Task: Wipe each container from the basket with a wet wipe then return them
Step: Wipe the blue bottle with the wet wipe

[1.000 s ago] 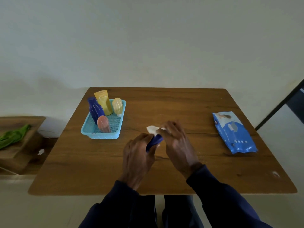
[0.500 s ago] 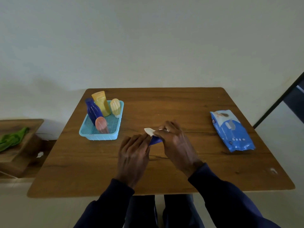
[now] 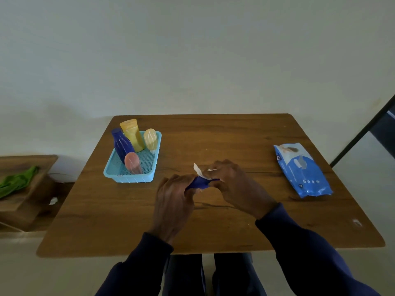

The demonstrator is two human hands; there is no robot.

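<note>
My left hand (image 3: 174, 201) grips one end of a small dark blue container (image 3: 199, 183) above the middle of the table. My right hand (image 3: 237, 186) holds a white wet wipe (image 3: 198, 170) wrapped against the container's other end; most of the container is hidden between my hands. A light blue basket (image 3: 130, 178) stands at the table's left. In it are a tall dark blue bottle (image 3: 121, 144), a yellow bottle (image 3: 132, 133), a pale yellow container (image 3: 150, 138) and a pink container (image 3: 132, 162).
A blue pack of wet wipes (image 3: 301, 169) lies on the right side of the wooden table (image 3: 213, 229). A low wooden shelf with a green cloth (image 3: 17, 180) stands off the table's left. A wall is close behind the table.
My hands have turned the container and the wipe a little between them, with more of the blue container showing now. The basket and the pack have stayed where they were.
</note>
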